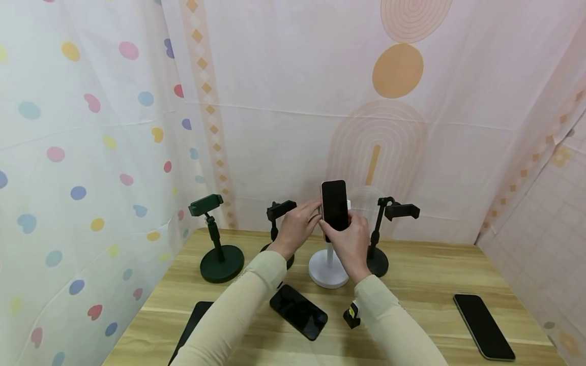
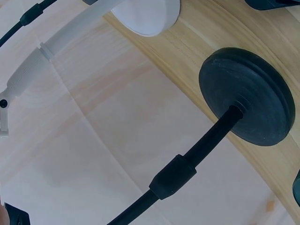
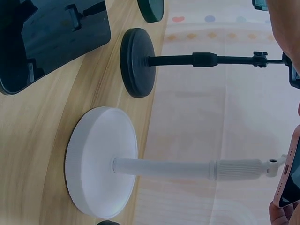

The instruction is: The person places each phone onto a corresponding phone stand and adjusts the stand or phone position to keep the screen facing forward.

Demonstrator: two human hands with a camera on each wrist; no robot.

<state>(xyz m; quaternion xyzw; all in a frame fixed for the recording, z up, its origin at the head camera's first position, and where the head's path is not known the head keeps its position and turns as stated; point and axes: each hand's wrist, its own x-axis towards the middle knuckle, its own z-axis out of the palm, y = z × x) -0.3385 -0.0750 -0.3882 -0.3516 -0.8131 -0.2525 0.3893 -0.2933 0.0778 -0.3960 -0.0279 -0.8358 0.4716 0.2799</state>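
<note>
A smartphone [image 1: 335, 203] with a dark screen and pink edge stands nearly upright at the top of a white phone stand [image 1: 327, 272]. My right hand [image 1: 351, 243] grips its lower part, thumb across the front and fingers behind. My left hand [image 1: 295, 229] holds the phone's left edge with bent fingers; its fingertips are partly hidden. In the right wrist view the phone's pink bottom edge [image 3: 287, 171] shows beside the white stand's pole [image 3: 164, 168]. The stand's holder is mostly hidden behind the phone.
A dark green stand [image 1: 222, 262] is at left, a black stand [image 1: 281, 208] behind my left hand, another black stand [image 1: 378, 262] at right. Phones [image 1: 298, 311] [image 1: 484, 326] lie on the wooden table [image 1: 412, 325], near a small black object [image 1: 351, 316]. Curtains hang behind.
</note>
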